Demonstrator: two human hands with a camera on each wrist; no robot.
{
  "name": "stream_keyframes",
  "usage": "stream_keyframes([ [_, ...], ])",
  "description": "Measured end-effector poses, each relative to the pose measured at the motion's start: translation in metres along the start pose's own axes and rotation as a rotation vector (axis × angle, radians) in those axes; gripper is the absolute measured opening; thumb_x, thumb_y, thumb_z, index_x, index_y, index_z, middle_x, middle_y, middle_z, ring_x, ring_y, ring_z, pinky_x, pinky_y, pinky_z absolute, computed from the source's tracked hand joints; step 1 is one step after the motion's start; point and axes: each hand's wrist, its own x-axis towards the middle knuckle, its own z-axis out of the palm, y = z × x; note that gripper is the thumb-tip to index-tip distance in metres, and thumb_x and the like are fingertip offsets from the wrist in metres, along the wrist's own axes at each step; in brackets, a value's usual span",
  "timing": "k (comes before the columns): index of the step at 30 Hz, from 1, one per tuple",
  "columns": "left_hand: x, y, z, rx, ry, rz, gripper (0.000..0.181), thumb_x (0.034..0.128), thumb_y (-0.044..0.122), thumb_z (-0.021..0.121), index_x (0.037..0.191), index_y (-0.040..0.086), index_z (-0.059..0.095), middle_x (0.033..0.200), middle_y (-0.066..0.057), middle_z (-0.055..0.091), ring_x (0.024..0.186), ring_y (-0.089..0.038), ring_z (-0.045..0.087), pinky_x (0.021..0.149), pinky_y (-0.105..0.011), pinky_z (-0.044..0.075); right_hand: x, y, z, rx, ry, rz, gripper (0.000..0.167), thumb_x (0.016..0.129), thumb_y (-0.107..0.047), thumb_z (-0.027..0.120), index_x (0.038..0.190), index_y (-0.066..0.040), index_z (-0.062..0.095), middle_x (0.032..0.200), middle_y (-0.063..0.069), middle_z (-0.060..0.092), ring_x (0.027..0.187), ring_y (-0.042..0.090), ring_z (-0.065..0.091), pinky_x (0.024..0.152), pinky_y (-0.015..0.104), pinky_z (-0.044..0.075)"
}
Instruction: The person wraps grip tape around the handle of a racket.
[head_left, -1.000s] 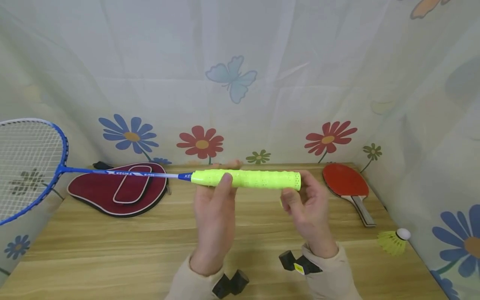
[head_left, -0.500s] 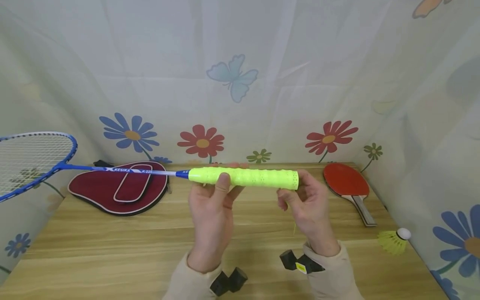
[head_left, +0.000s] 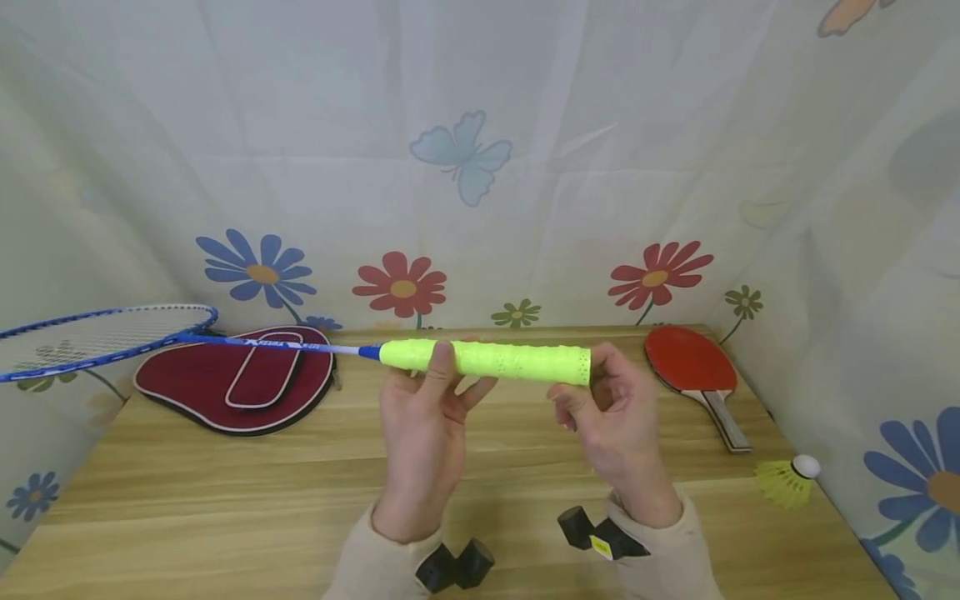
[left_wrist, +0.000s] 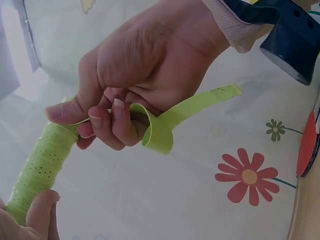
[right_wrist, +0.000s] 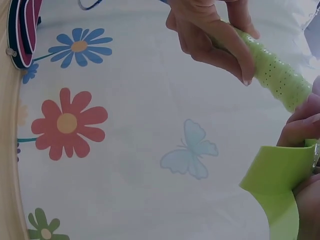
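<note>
A blue badminton racket [head_left: 255, 342] is held level above the table, its strung head to the left and seen nearly edge-on. Bright yellow-green overgrip tape [head_left: 517, 362] is wound round its handle, with ridges and small holes. My left hand [head_left: 420, 450] grips the handle near the shaft, thumb on top. At the butt end my right hand [head_left: 622, 425] pinches the tape, thumb against the handle and fingers curled. A loose strip of the overgrip tape [left_wrist: 200, 106] curls out of the right hand in the left wrist view. The right wrist view shows this tape [right_wrist: 277, 172] hanging too.
A dark red paddle case [head_left: 187, 375] lies at the table's back left. Back right lies a red table tennis paddle [head_left: 693, 358], with a yellow shuttlecock [head_left: 787, 483] nearer the right edge. A flowered curtain [head_left: 480, 75] encloses the wooden table [head_left: 262, 517].
The racket has turned about its long axis, so its head now looks much narrower. The handle and right hand have shifted slightly left. Both hands keep their hold.
</note>
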Motion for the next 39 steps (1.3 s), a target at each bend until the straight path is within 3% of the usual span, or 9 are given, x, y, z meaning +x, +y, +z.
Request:
stream_keyframes([
  [7,-0.001,0.0,0.001,0.039,0.029,0.0,0.037,0.0969,0.018,0.06,0.124,0.003,0.04,0.107,-0.012,0.058,0.099,-0.027,0.067,0.082,-0.048,0.056,0.003,0.004,-0.007,0.009,-0.094,0.021,0.029,0.086,-0.013,0.073,0.09,0.008,0.053,0.067,0.006,0.059,0.049,0.015,0.052,0.038,0.023,0.045],
  [12,-0.002,0.0,0.002,0.058,0.033,0.007,0.036,0.096,0.017,0.062,0.122,0.002,0.043,0.105,-0.012,0.059,0.1,-0.028,0.066,0.081,-0.049,0.056,0.004,0.008,-0.013,-0.014,-0.146,0.034,0.024,0.089,-0.011,0.07,0.094,0.008,0.055,0.069,0.008,0.058,0.052,0.016,0.053,0.041,0.024,0.048],
  [17,-0.002,0.0,0.002,0.064,0.043,0.007,0.034,0.0964,0.018,0.061,0.12,0.001,0.044,0.102,-0.011,0.058,0.097,-0.028,0.067,0.081,-0.049,0.056,0.004,0.01,-0.015,-0.035,-0.135,0.076,0.02,0.088,-0.005,0.07,0.099,0.006,0.058,0.073,0.008,0.06,0.054,0.018,0.055,0.043,0.025,0.05],
  [22,0.0,-0.001,0.001,0.061,0.06,-0.011,0.036,0.0962,0.021,0.062,0.119,0.001,0.043,0.101,-0.011,0.056,0.091,-0.026,0.068,0.08,-0.048,0.057,0.004,0.013,-0.012,0.001,-0.141,0.077,0.041,0.087,-0.014,0.073,0.117,0.009,0.057,0.077,0.005,0.06,0.052,0.017,0.053,0.039,0.025,0.044],
  [25,0.001,-0.002,0.001,0.064,0.065,-0.021,0.036,0.096,0.022,0.062,0.118,0.001,0.043,0.1,-0.011,0.055,0.089,-0.025,0.068,0.079,-0.048,0.057,0.004,0.013,-0.01,0.006,-0.132,0.059,0.046,0.087,-0.011,0.072,0.124,0.011,0.055,0.081,0.005,0.06,0.052,0.016,0.052,0.039,0.024,0.044],
  [33,0.0,-0.002,0.0,0.091,0.066,-0.009,0.038,0.0956,0.023,0.063,0.119,0.001,0.042,0.101,-0.013,0.055,0.088,-0.026,0.068,0.077,-0.048,0.058,0.003,0.009,-0.005,-0.036,-0.087,-0.021,0.027,0.086,0.002,0.071,0.109,0.012,0.06,0.077,0.003,0.059,0.053,0.014,0.049,0.041,0.02,0.045],
  [39,0.002,-0.002,0.0,0.071,0.065,-0.02,0.036,0.0958,0.024,0.063,0.117,0.001,0.044,0.1,-0.013,0.056,0.085,-0.023,0.068,0.076,-0.047,0.058,0.003,0.004,-0.003,-0.014,-0.118,0.018,0.047,0.087,0.001,0.07,0.13,0.009,0.051,0.087,0.006,0.061,0.056,0.014,0.049,0.039,0.023,0.044],
])
